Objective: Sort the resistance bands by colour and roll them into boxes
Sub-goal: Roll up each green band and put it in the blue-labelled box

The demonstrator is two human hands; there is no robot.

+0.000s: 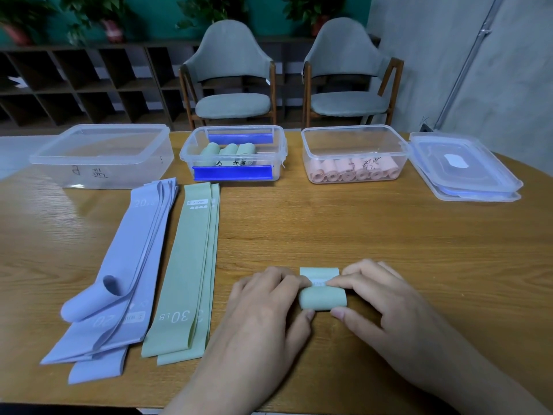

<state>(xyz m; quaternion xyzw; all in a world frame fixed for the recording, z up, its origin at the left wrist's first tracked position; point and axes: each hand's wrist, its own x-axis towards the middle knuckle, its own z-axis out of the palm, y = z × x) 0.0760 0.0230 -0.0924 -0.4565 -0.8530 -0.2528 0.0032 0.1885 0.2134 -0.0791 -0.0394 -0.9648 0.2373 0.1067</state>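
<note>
Broadly, a wooden table (344,223) carries everything, with two grey chairs (232,73) standing beyond its far edge. Along that far edge stand three clear plastic boxes. The box at the far left (98,155) is the biggest, with handwriting on its near wall. The middle box (233,154) has blue clips on its near and far walls and holds three rolled green bands (229,150). The right box (354,154) holds a row of rolled pink bands (356,172) along its near wall. Near the far right corner lie stacked clear lids (465,169).

On the left half of the table lies a pile of flat lilac bands (119,265), marked 20 LB, running from near the left box toward the near edge; one of them is partly curled into a loose tube at its near end. Just beside it on the right lies a smaller pile of flat green bands (185,265), marked 30 LB.

Close to the near edge, right of centre, sits a green band (323,290) almost fully rolled, with a short flat tail lying on its far side. The left hand (263,307) and the right hand (383,298) hold this roll from either end, fingers curled over the top and thumbs pressed against its near side.
</note>
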